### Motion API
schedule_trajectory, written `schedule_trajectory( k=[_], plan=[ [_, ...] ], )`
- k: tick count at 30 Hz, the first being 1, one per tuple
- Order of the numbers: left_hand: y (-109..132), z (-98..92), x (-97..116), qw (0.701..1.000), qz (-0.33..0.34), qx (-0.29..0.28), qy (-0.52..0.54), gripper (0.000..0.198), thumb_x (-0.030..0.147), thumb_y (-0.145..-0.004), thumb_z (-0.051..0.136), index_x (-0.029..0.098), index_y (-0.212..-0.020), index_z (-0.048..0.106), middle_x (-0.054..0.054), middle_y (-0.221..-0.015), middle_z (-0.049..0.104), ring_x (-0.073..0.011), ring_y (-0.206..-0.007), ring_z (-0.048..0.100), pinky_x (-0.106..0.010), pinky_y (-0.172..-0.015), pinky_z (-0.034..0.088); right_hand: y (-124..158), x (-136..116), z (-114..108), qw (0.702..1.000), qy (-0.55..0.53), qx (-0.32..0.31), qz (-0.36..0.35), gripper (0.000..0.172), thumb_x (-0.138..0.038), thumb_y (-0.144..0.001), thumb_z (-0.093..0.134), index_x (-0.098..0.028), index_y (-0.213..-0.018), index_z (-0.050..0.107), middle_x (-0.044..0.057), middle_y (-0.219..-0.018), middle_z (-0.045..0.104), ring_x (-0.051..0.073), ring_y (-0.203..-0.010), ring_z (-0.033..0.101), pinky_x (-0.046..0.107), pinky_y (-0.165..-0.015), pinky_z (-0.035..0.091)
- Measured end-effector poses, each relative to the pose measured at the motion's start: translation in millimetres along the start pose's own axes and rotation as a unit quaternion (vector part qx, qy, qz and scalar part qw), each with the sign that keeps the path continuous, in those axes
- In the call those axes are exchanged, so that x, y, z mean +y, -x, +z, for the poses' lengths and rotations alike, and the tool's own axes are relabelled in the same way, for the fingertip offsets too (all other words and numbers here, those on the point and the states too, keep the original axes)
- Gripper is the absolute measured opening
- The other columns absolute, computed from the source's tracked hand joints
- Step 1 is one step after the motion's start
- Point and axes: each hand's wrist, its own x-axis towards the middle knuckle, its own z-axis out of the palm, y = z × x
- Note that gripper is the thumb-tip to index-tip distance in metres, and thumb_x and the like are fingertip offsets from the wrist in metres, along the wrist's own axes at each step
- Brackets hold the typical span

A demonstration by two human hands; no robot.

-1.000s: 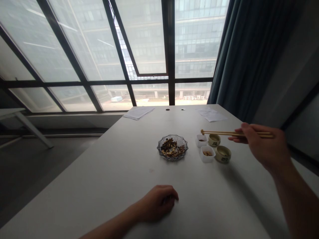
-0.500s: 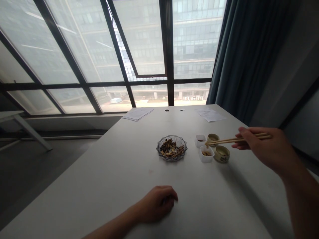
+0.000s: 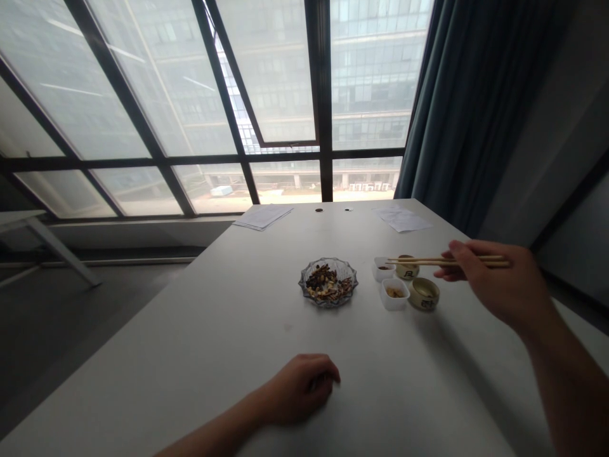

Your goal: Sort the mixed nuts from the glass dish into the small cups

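My right hand (image 3: 480, 270) grips a pair of wooden chopsticks (image 3: 438, 261), held nearly level with their tips over the back white plastic tub (image 3: 383, 271). Nothing shows between the tips. Small reddish-brown bits lie in that tub. The front white tub (image 3: 394, 298) holds yellowish-brown pieces. To their right stand two small beige ceramic cups with dark lettering, a back cup (image 3: 408, 271) and a front cup (image 3: 424, 298). Left of the tubs, a scalloped glass bowl (image 3: 304, 292) contains mixed dried brown and pale pieces. My left hand (image 3: 304, 388) rests on the table, fingers curled, apart from everything else.
The white table (image 3: 200, 355) reaches to the windows. Paper stacks lie at its far left (image 3: 264, 217) and loose sheets (image 3: 404, 219) at its far right. A blue curtain (image 3: 442, 127) hangs at right. Another table (image 3: 33, 222) stands at far left.
My right hand has shifted slightly left, and the chopstick tips have risen from the front tub's back rim to over the back tub. My left hand has stayed still.
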Motion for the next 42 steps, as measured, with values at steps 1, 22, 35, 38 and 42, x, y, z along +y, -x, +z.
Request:
schedule_trajectory(
  k=[1,22,35,38,42],
  plan=[
    [0,-0.1,0,1.000,-0.001,0.000,0.001,0.029,0.007,-0.083,0.053,0.021,-0.102,0.070,0.000,-0.088,0.069,-0.0132,-0.075,0.059,-0.022,-0.071,0.045,1,0,3,1.000,-0.007,-0.007,-0.007,0.036,-0.050,-0.088,0.073,-0.015,-0.090,0.077,0.010,-0.074,0.078,0.026,-0.063,0.077,0.031,-0.052,0.065],
    [-2,-2.7,6,1.000,0.017,0.002,0.011,0.028,0.006,-0.082,0.053,0.019,-0.100,0.070,-0.001,-0.087,0.069,-0.0139,-0.075,0.060,-0.023,-0.072,0.046,50,43,114,0.972,-0.063,-0.215,-0.071,0.036,-0.049,-0.097,0.060,-0.018,-0.088,0.077,0.007,-0.080,0.077,0.023,-0.071,0.073,0.033,-0.065,0.061],
    [-2,-2.7,6,1.000,0.022,0.002,0.010,0.028,0.007,-0.083,0.053,0.019,-0.102,0.070,-0.001,-0.088,0.069,-0.0140,-0.076,0.060,-0.023,-0.073,0.046,52,67,126,0.971,-0.074,-0.218,-0.060,0.034,-0.049,-0.095,0.063,-0.019,-0.089,0.076,0.006,-0.078,0.077,0.022,-0.067,0.074,0.034,-0.065,0.061],
    [-2,-3.0,6,1.000,0.021,0.000,0.011,0.027,0.008,-0.084,0.053,0.019,-0.102,0.069,-0.002,-0.088,0.069,-0.0142,-0.076,0.060,-0.023,-0.073,0.046,51,68,127,0.969,-0.090,-0.224,-0.052,0.034,-0.050,-0.094,0.064,-0.019,-0.089,0.076,0.007,-0.079,0.077,0.023,-0.069,0.074,0.034,-0.066,0.062],
    [-2,-3.7,7,1.000,0.019,-0.005,0.013,0.025,0.010,-0.084,0.053,0.019,-0.101,0.069,-0.002,-0.088,0.070,-0.0145,-0.075,0.060,-0.023,-0.072,0.046,50,70,128,0.968,-0.105,-0.223,-0.035,0.037,-0.052,-0.093,0.065,-0.017,-0.089,0.076,0.009,-0.079,0.077,0.023,-0.068,0.074,0.035,-0.065,0.063]
  ],
)
